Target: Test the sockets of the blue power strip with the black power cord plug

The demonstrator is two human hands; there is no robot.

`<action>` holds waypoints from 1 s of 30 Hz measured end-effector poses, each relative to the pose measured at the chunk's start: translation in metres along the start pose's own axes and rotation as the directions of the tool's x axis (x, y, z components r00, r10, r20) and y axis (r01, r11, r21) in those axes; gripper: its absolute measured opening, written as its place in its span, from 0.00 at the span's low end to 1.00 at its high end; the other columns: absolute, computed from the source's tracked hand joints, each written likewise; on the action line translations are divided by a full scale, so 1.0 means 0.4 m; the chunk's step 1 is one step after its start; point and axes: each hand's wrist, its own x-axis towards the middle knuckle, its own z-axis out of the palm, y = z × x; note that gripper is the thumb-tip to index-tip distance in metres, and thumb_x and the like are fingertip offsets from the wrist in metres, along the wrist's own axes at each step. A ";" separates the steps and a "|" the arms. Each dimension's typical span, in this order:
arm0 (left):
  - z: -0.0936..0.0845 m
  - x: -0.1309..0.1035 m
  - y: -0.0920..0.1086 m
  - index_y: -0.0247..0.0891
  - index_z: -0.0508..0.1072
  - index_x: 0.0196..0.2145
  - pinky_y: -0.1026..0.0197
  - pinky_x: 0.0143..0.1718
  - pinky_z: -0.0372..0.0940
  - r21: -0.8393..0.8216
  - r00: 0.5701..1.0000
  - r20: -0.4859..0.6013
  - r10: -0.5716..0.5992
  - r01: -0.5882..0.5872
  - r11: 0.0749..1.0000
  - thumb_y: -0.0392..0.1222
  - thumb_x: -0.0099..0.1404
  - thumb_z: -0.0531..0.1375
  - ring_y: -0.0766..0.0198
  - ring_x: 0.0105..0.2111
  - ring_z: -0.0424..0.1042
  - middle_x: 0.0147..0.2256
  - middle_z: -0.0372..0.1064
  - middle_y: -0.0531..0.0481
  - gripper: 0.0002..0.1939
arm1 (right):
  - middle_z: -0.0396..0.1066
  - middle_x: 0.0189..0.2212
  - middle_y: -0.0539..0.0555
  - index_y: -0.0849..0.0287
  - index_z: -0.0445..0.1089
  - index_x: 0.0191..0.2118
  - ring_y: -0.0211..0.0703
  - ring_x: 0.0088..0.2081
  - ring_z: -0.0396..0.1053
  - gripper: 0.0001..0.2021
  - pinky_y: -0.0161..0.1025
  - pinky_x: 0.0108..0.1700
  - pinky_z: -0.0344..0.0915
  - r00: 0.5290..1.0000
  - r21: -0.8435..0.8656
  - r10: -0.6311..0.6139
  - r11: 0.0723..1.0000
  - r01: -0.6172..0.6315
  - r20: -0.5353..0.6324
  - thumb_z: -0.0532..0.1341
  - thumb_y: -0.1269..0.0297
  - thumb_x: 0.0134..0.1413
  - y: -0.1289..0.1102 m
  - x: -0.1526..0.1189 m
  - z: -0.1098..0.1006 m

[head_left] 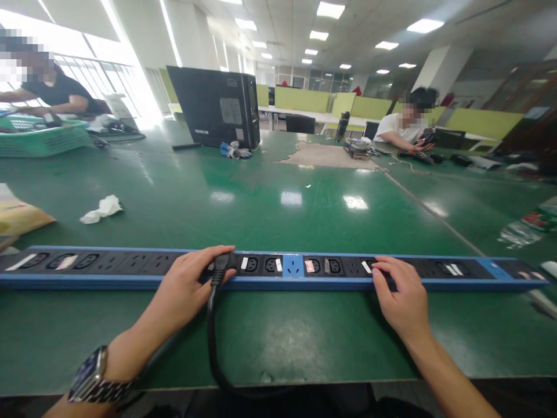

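Head view: left fingers grasp a black moulded plug on the long blue-and-black power strip, full seating unclear; right fingers touch it, grip uncertain.

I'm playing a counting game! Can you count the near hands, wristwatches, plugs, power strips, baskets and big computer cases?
Left hand and right hand: 2
Wristwatch: 1
Black plug: 1
Power strip: 1
Green basket: 1
Big computer case: 1
Total: 7

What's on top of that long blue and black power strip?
On the strip: a black cable plug in the left hand, the right hand, and small stickers. I can't see any sockets beneath plug or hands.
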 end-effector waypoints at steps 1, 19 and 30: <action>0.002 0.001 -0.006 0.45 0.72 0.50 0.48 0.50 0.67 0.010 1.000 0.024 0.010 -0.010 1.000 0.61 0.64 0.56 0.49 0.46 0.74 0.47 0.76 0.46 0.23 | 0.75 0.41 0.58 0.59 0.72 0.36 0.49 0.46 0.70 0.07 0.49 0.52 0.63 1.000 0.001 0.002 1.000 -0.002 -0.001 0.57 0.64 0.58 0.001 -0.001 0.000; 0.144 0.068 0.235 0.42 0.73 0.45 0.49 0.47 0.67 -0.096 0.992 -0.001 0.123 -0.122 0.988 0.48 0.64 0.61 0.53 0.45 0.73 0.43 0.76 0.47 0.13 | 0.75 0.42 0.57 0.58 0.72 0.36 0.49 0.46 0.69 0.08 0.48 0.51 0.62 0.997 0.029 0.081 0.996 -0.082 0.020 0.56 0.64 0.59 -0.013 0.003 0.003; 0.156 0.073 0.272 0.42 0.72 0.48 0.51 0.48 0.65 -0.171 0.980 -0.138 0.144 -0.167 0.971 0.49 0.64 0.62 0.54 0.45 0.74 0.44 0.76 0.47 0.17 | 0.76 0.38 0.58 0.59 0.72 0.35 0.47 0.42 0.72 0.11 0.46 0.47 0.66 0.928 0.349 0.363 0.862 -0.367 0.079 0.57 0.58 0.59 -0.064 0.045 -0.030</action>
